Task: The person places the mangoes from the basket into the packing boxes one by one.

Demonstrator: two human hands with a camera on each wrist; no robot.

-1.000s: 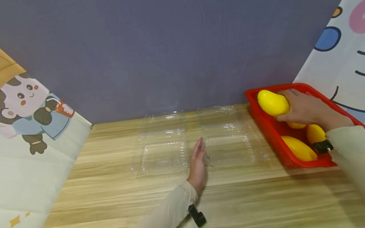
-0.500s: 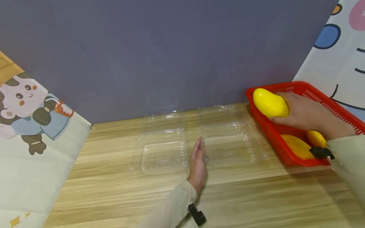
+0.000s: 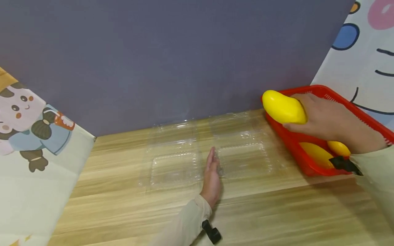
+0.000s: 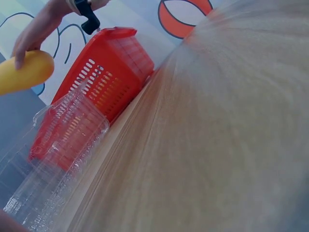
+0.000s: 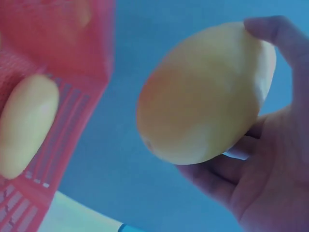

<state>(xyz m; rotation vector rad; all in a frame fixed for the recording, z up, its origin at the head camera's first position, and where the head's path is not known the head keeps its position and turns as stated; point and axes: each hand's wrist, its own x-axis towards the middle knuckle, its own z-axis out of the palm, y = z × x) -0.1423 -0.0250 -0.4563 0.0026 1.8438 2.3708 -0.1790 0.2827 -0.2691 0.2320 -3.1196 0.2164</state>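
My right hand grips a yellow mango above the far left rim of the red basket. In the right wrist view thumb and fingers curl round one end of this mango. My left hand rests on edge with straight fingers, between two clear plastic clamshell boxes. One open box lies to its left; the other box is to its right, right at the fingers. The left wrist view catches the right box before the basket.
More mangoes lie inside the basket, partly hidden by my right forearm. The wooden table ends at a grey wall behind the boxes. Printed cartoon panels stand at both sides.
My right hand has lifted the mango and carried it leftward to the basket's far left rim. The left hand keeps its place between the boxes. The head view has shifted slightly right.
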